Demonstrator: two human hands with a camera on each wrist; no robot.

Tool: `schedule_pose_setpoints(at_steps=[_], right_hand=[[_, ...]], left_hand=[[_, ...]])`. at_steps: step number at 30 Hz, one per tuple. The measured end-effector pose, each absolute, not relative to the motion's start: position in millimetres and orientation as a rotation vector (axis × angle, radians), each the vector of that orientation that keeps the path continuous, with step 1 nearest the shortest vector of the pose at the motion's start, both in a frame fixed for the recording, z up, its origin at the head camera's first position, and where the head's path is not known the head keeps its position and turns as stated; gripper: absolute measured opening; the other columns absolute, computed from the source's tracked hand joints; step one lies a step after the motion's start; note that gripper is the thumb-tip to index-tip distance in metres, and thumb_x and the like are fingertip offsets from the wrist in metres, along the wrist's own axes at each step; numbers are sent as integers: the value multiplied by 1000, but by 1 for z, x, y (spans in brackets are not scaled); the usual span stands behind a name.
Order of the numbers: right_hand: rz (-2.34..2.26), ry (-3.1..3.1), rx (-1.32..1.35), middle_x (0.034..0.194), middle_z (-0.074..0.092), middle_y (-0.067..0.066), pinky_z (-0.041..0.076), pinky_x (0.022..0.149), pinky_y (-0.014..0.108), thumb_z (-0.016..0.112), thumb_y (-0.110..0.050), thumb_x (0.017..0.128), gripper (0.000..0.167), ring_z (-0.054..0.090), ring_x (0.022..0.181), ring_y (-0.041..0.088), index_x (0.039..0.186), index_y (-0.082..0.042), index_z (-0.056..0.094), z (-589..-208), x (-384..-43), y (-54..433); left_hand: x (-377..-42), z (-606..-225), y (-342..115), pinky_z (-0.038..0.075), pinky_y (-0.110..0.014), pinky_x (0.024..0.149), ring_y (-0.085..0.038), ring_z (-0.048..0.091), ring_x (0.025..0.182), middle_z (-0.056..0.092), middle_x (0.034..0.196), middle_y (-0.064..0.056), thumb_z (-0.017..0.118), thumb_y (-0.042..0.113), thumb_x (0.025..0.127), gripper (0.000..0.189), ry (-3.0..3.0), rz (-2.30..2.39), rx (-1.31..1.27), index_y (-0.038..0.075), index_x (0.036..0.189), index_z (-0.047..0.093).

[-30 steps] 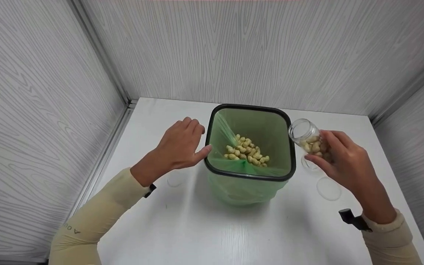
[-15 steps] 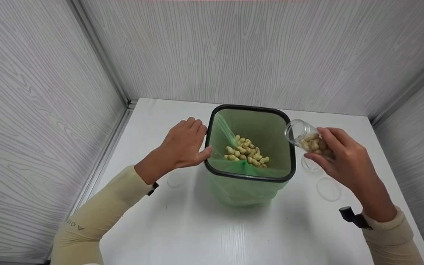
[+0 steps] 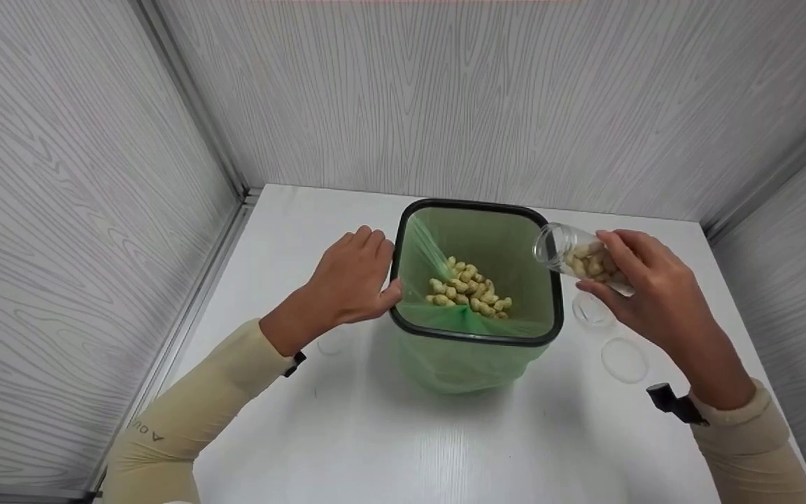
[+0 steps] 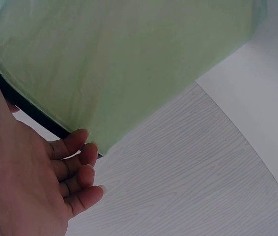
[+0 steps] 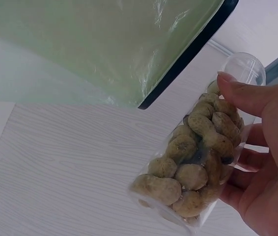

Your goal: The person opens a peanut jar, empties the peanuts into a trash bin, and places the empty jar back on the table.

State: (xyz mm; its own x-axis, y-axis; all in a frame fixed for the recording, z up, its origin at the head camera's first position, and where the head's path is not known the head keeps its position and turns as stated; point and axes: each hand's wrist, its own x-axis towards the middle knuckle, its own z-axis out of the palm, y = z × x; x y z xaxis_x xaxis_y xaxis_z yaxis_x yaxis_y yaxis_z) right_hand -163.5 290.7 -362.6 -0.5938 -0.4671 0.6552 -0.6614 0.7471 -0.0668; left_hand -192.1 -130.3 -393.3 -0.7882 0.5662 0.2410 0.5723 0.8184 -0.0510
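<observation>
In the middle of the head view stands a trash bin with a black rim and a green liner bag. A heap of unshelled peanuts lies inside. My left hand holds the bin's left rim, thumb over the edge and curled fingers against its outer side. My right hand grips a clear jar filled with peanuts. The jar is tilted, its mouth towards the bin and overlapping the right rim in the head view.
A clear round lid and another clear round piece lie on the white table right of the bin. A faint clear disc lies on the left. Grey wood-patterned panels enclose the table.
My right hand has tipped the jar further and shifted its mouth leftwards, over the bin's rim. My left hand has moved slightly right against the rim. The peanut heap looks the same.
</observation>
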Motion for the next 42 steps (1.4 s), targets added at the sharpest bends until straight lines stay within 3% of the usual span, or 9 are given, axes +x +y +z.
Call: schedule_pose_setpoints(at_steps=[11, 15, 19, 24, 42], right_hand=[[382, -2293, 889, 119, 65, 28, 54, 78, 62, 55, -57, 100, 65, 65, 103, 47, 133, -2, 64, -359, -174, 288], [337, -2353, 897, 121, 64, 28, 54, 82, 61, 78, -39, 92, 58, 63, 107, 47, 135, -3, 64, -357, -177, 289], [295, -2378, 907, 122, 64, 27, 53, 86, 62, 91, -17, 77, 67, 62, 109, 47, 137, -4, 63, -355, -178, 288], [284, -2341, 926, 121, 65, 26, 51, 88, 64, 93, -12, 71, 72, 62, 107, 47, 137, -5, 63, -357, -180, 285], [107, -2320, 897, 119, 68, 22, 54, 89, 62, 92, -11, 75, 63, 65, 109, 47, 133, -8, 67, -359, -181, 282]], left_hand=[[-191, -394, -130, 42, -42, 79, -28, 43, 86, 53, 96, -16, 43, 36, 97, 42, -2741, -48, -884, -3, 104, 57], [-192, -395, -130, 40, -42, 77, -28, 40, 84, 53, 94, -15, 44, 34, 97, 39, -2720, -57, -886, -2, 101, 57], [-192, -395, -129, 39, -42, 77, -27, 41, 84, 53, 93, -15, 44, 34, 97, 38, -2724, -58, -885, -2, 101, 57], [-192, -396, -129, 42, -42, 80, -28, 43, 87, 54, 97, -16, 41, 35, 99, 41, -2753, -64, -873, -2, 105, 57], [-192, -396, -130, 41, -42, 79, -27, 42, 86, 53, 96, -16, 40, 35, 98, 41, -2764, -95, -886, -3, 104, 56]])
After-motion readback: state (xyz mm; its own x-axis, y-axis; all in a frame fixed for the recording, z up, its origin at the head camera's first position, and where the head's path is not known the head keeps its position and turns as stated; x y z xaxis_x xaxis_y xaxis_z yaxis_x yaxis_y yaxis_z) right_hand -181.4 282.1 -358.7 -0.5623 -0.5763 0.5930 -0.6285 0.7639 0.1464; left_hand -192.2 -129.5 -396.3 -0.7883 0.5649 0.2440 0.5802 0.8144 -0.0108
